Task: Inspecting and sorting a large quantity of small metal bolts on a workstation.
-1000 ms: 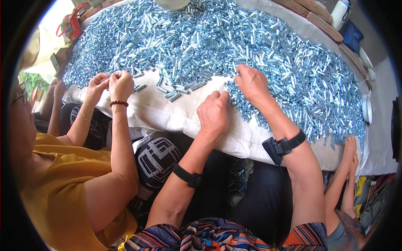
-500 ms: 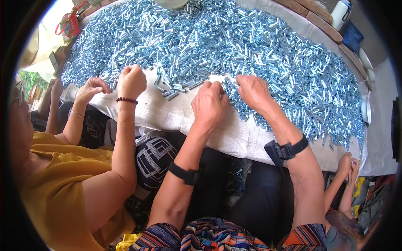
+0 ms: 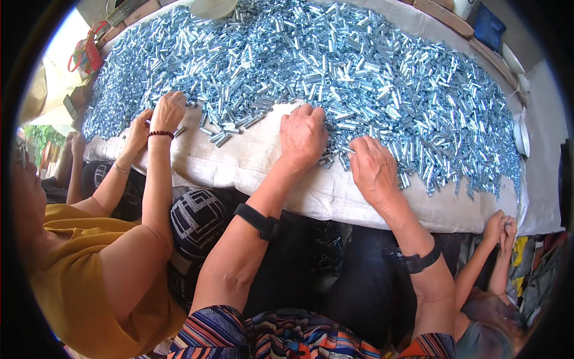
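A wide heap of small silvery-blue metal tubes (image 3: 359, 78) covers the table in front of me. My left hand (image 3: 304, 136) is closed at the heap's near edge, its fingers curled down by the tubes and their tips hidden. To its right, my right hand (image 3: 375, 170) is closed too, lower over the pale cloth (image 3: 239, 161). A small bright metal tube shows at its thumb and fingertips. Dark straps circle both my forearms.
At left, a person in a mustard top (image 3: 101, 275) works with both hands at the heap's edge. Another person's hands (image 3: 501, 227) are at the right end. Bricks (image 3: 442, 17) border the far side. A pale dish (image 3: 214, 7) sits on the heap, and a red bag (image 3: 87, 52) is at far left.
My right hand has moved down and toward me, off the heap. My left hand has moved slightly up and right. The left neighbour's hands have come together.
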Tool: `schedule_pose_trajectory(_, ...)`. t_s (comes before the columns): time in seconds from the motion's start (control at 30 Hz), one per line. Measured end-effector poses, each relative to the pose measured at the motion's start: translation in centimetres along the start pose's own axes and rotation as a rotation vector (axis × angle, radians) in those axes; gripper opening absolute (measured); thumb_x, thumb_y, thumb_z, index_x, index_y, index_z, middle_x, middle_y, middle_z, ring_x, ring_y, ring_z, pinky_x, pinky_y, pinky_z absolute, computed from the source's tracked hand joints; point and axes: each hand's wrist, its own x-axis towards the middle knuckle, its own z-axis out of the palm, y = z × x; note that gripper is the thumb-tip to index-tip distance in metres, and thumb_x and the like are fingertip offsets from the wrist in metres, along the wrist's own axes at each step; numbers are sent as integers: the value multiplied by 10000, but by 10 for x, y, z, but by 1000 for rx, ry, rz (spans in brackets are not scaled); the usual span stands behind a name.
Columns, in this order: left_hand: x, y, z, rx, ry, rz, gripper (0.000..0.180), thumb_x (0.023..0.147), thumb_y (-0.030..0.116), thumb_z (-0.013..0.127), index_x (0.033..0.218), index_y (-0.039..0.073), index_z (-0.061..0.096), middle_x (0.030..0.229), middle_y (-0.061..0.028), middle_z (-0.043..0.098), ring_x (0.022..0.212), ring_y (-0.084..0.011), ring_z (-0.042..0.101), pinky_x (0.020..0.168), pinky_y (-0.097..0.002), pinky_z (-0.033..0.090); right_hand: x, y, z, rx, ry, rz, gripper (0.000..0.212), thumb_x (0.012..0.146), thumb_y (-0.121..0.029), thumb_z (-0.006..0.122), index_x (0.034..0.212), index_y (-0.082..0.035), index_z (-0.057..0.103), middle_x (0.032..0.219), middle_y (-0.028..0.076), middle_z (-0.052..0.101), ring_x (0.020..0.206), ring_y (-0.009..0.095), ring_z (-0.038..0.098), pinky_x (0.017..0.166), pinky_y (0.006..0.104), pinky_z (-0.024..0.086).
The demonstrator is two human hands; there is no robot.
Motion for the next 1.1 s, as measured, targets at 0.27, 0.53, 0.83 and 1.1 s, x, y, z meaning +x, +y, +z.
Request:
schedule_pose_trajectory(0.27,-21,36,6,-83,85,263,142,684,65,590,811,84,531,813,-95,513,821,-284,531,699,-404,381,-28,9,-6,-51,24,-1,105,777,-50,573,857,-48,505,882,98,530,852,280,532,718,387,410)
schedule_pose_trajectory(0.53,-14,50,4,-162,50,283,83,709,68,578,784,77,543,809,-101,522,803,-292,544,699,-415,409,-41,27,-13,-58,181,32,171,748,2,598,909,-22,546,1038,148,546,938,329,520,818,413,422)
schedule_pose_trajectory(0.83,-36,24,-51,-1112,-180,-388,120,791,67,595,890,3,615,796,-8,563,711,-91,522,674,-231,425,-50,-6,-26,697,214,417,102,863,-6,550,964,-9,560,790,41,605,659,108,572,632,237,460)
schedule_pose_trajectory(1.1,-102,40,-73,-1573,-425,-505,169,834,124,614,945,-3,614,802,-23,593,729,-83,543,699,-224,431,-78,-41,-42,1225,46,589,101,887,-39,554,975,-8,592,817,24,598,689,66,565,643,210,460)
